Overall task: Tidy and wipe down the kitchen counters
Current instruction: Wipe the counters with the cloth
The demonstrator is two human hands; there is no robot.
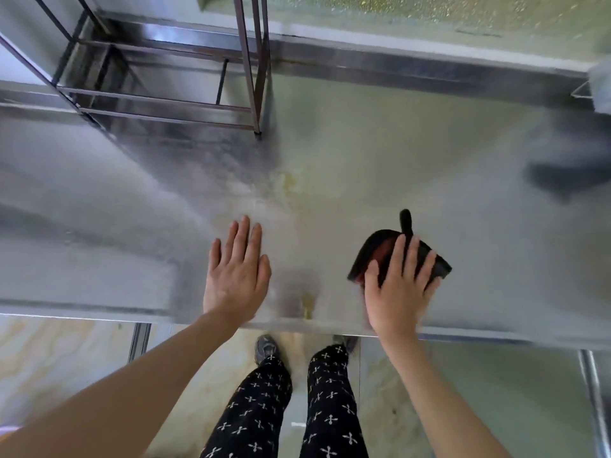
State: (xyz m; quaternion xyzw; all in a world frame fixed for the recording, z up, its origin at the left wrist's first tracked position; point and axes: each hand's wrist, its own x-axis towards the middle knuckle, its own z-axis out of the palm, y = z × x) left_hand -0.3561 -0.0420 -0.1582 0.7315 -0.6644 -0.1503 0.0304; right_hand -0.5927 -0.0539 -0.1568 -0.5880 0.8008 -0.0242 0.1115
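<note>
A dark shape (568, 175) at the right edge is blurred and cut off; what it is, I cannot tell. The cloth (373, 251), dark with a red patch, lies right of center on the steel counter (363, 143). The right hand (401, 287) presses it with straight fingers; the left hand (236, 276) rests flat on the counter, holding nothing.

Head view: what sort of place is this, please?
Probably a commercial kitchen: a long stainless steel counter, a metal rack standing on it, and the right hand pressing a dark cloth on the surface.
</note>
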